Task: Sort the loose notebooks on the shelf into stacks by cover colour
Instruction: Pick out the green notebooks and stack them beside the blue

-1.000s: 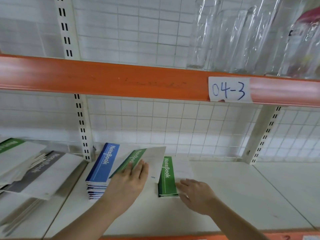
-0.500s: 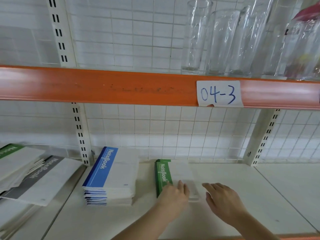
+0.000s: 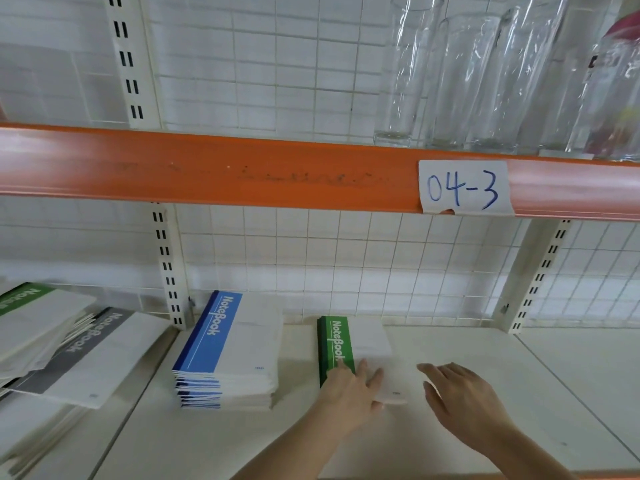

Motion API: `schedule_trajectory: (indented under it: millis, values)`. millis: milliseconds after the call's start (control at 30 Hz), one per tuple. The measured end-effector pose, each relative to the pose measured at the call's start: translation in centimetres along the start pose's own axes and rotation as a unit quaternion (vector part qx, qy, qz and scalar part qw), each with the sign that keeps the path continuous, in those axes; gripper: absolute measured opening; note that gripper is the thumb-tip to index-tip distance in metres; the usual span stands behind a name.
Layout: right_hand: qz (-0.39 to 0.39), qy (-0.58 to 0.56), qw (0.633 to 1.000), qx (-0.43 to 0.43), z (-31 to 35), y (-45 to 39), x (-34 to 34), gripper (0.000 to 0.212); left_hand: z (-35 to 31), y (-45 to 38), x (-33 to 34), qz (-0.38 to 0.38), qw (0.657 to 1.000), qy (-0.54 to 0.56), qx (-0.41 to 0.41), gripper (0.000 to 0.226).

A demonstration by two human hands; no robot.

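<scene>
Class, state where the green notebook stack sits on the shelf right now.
In the head view, the green notebook stack lies mid-shelf, right of the blue notebook stack, under the left hand.

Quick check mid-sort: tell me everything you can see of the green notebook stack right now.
The green-spined stack of paper notebooks lies flat on the white metal shelf, right of the taller blue-spined notebook stack and apart from it. Its top cover is white with a green band reading "NoteBook" in white. It looks only a few books thick, with edges roughly squared. The left hand rests on its near end; the right hand hovers beside it with its fingers relaxed.
</scene>
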State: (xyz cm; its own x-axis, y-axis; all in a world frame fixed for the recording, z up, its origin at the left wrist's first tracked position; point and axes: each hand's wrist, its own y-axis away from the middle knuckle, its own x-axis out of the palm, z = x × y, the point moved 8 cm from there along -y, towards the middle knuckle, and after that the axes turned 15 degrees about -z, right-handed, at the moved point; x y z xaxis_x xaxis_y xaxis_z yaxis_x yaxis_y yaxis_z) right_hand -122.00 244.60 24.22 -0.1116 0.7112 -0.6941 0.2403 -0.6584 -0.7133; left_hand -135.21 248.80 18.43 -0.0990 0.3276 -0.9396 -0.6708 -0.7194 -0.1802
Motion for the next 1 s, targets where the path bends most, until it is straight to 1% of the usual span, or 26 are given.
schedule_trajectory:
  millis: [67,133,200,267,300,367,433,500,567,600,667,700,733,767,800,867,900,967,1000]
  values:
    - [0.000,-0.002,1.000,-0.008,0.6,-0.7,-0.2,0.030,0.6,0.8,-0.9,-0.029,0.999,-0.025,0.011,0.064]
    - [-0.006,-0.001,1.000,-0.023,1.5,-1.9,-0.4,0.022,1.8,2.3,-3.1,-0.065,0.996,-0.052,0.027,0.056]
    - [-0.002,-0.004,0.999,-0.037,3.0,-3.1,-0.2,0.034,4.1,4.4,-5.4,-0.096,0.994,-0.049,0.021,0.042]
    - [-0.009,-0.002,0.998,-0.055,4.9,-4.4,0.0,0.042,7.3,6.8,-7.5,-0.115,0.993,-0.038,-0.006,0.028]
    - [-0.015,-0.006,0.998,-0.065,5.9,-5.0,-0.1,0.044,8.9,8.1,-8.2,-0.123,0.991,-0.052,-0.017,0.026]
    - [-0.026,-0.013,0.996,-0.086,8.1,-6.3,-0.1,0.045,12.4,10.6,-9.1,-0.139,0.987,-0.071,-0.047,0.035]
    - [-0.037,-0.019,0.994,-0.104,10.6,-7.5,-0.2,0.044,16.1,13.4,-10.3,-0.159,0.978,-0.101,-0.089,0.036]
    - [-0.060,-0.021,0.990,-0.122,13.5,-9.0,-0.6,0.042,19.2,16.6,-12.0,-0.170,0.973,-0.106,-0.111,0.036]
    - [-0.082,-0.029,0.987,-0.133,16.8,-10.6,-1.0,0.029,22.2,19.9,-12.9,-0.179,0.970,-0.114,-0.118,0.033]
    - [-0.091,-0.034,0.986,-0.136,18.4,-11.3,-1.1,0.026,23.9,21.5,-12.9,-0.186,0.969,-0.116,-0.117,0.031]
    - [-0.097,-0.047,0.986,-0.130,22.0,-12.7,-1.2,0.027,27.1,24.7,-13.1,-0.185,0.969,-0.102,-0.127,0.030]
    - [-0.094,-0.058,0.986,-0.122,23.7,-13.4,-1.2,0.031,28.5,26.4,-13.1,-0.178,0.969,-0.106,-0.136,0.032]
    - [-0.093,-0.065,0.986,-0.119,25.6,-14.0,-1.1,0.039,30.0,28.1,-13.2,-0.179,0.966,-0.115,-0.147,0.035]
    - [-0.094,-0.066,0.986,-0.122,27.6,-14.7,-1.2,0.045,31.7,29.6,-12.9,-0.185,0.961,-0.138,-0.153,0.036]
    - [-0.099,-0.065,0.984,-0.130,29.7,-15.3,-1.4,0.047,33.2,30.9,-12.6,-0.171,0.961,-0.151,-0.155,0.034]
    - [-0.104,-0.073,0.981,-0.147,33.9,-16.6,-1.3,0.047,35.9,33.7,-12.8,-0.160,0.964,-0.144,-0.155,0.031]
    - [-0.104,-0.084,0.980,-0.150,35.9,-17.3,-1.1,0.046,37.2,35.0,-12.7,-0.171,0.964,-0.144,-0.146,0.028]
    - [-0.087,-0.112,0.977,-0.156,39.8,-18.3,0.0,0.043,40.3,37.8,-11.9,-0.184,0.962,-0.140,-0.148,0.023]
    - [-0.072,-0.121,0.977,-0.161,41.8,-18.7,0.7,0.041,41.9,39.3,-11.2,-0.172,0.961,-0.142,-0.164,0.025]
